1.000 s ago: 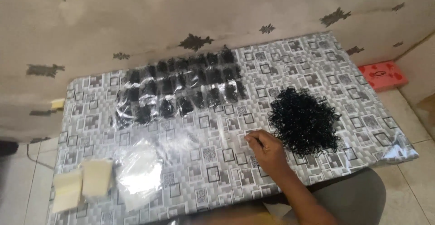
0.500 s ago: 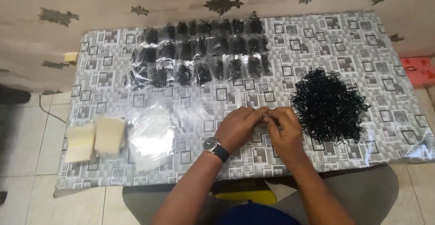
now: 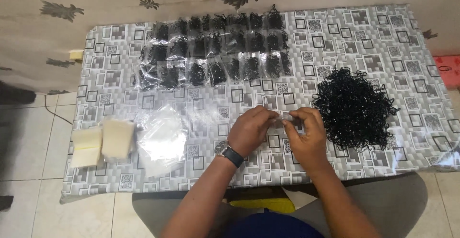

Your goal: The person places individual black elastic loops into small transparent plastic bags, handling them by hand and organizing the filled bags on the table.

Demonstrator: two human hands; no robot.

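Both hands pinch one small clear bag over the desk (image 3: 364, 27).
Left hand (image 3: 249, 130) and right hand (image 3: 306, 135) clamp the clear bag (image 3: 286, 117); best held taut, near the black bands (image 3: 354, 106).

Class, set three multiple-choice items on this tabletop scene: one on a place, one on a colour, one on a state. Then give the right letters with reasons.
1. Where does the loose heap of small black elastic bands lie?
A. By the person's right hand
B. On the cream card stacks
C. On the floor

2. What colour are the two stacks of small square cards?
A. Red
B. Cream
C. Blue

3. How are the two hands placed?
A. Both flat on the patterned grey tablecloth
B. One under the table
C. Together, pinching a small clear plastic bag

Key: 1 A, the heap sits just beyond the right hand. 2 B, both stacks look pale cream. 3 C, the left hand and the right meet fingertip to fingertip on the bag.
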